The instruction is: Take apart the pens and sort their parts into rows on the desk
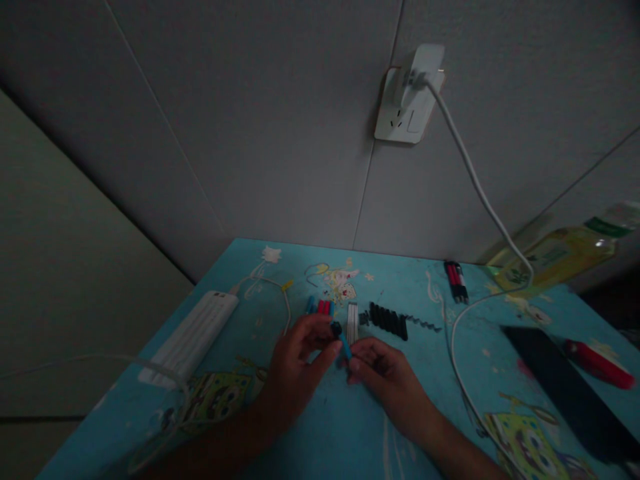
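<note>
Both my hands meet over the near middle of the table around a small blue pen barrel (346, 348) with a black end piece. The fingers of my left hand (303, 357) pinch its black upper end. My right hand (385, 373) grips the lower end between thumb and fingertips. Just beyond them lie several red and blue pen barrels (324, 308), partly hidden by my left hand. Several thin white refills (353, 323) lie side by side to the right of those. Farther right is a row of black grips (389, 321), then a line of small dark pieces (423, 324), too small to name.
A white power strip (193, 337) with cables lies left. Several pens (456, 281) rest at the back right, near an oil-like yellow bottle (555, 257). A dark flat slab (565, 387) and a red object (600, 363) are right. A white cable (470, 167) hangs from the wall socket (410, 120).
</note>
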`<state>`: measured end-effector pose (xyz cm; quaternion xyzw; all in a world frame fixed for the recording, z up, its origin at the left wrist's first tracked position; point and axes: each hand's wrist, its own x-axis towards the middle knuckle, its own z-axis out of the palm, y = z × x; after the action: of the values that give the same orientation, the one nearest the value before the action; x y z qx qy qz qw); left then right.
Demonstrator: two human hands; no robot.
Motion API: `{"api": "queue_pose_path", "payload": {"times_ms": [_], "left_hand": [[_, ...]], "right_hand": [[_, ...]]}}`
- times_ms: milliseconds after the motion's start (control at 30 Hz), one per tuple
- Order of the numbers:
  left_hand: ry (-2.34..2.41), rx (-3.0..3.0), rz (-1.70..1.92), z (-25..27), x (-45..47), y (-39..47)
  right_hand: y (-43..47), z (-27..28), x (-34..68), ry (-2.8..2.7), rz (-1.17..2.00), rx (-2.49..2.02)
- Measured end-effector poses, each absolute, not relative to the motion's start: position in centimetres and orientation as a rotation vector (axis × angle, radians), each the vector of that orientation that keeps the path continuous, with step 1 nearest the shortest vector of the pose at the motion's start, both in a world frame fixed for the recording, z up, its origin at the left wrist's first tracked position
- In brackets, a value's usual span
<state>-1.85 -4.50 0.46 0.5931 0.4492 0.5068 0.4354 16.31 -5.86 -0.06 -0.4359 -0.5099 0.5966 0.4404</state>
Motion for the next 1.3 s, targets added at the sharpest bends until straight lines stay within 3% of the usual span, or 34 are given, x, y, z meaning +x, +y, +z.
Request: {"api": "queue_pose_path", "payload": {"times_ms": [467, 1033, 1300], "left_hand": [[1.038, 1.289, 1.333, 0.6, -1.8, -4.2], [1.218, 1.372, 1.424, 0.6, -2.4, -4.0], [1.185, 1.764, 1.338, -0.1, -2.4, -4.3]], "right_hand": [[-5.8, 0.0, 16.4, -1.233, 1.544, -1.12], [-5.6, -0.5, 17.4, -1.454, 1.061, -1.317], [-6.2, -0.2, 17.2, -1.619, 1.055, -1.266]]}}
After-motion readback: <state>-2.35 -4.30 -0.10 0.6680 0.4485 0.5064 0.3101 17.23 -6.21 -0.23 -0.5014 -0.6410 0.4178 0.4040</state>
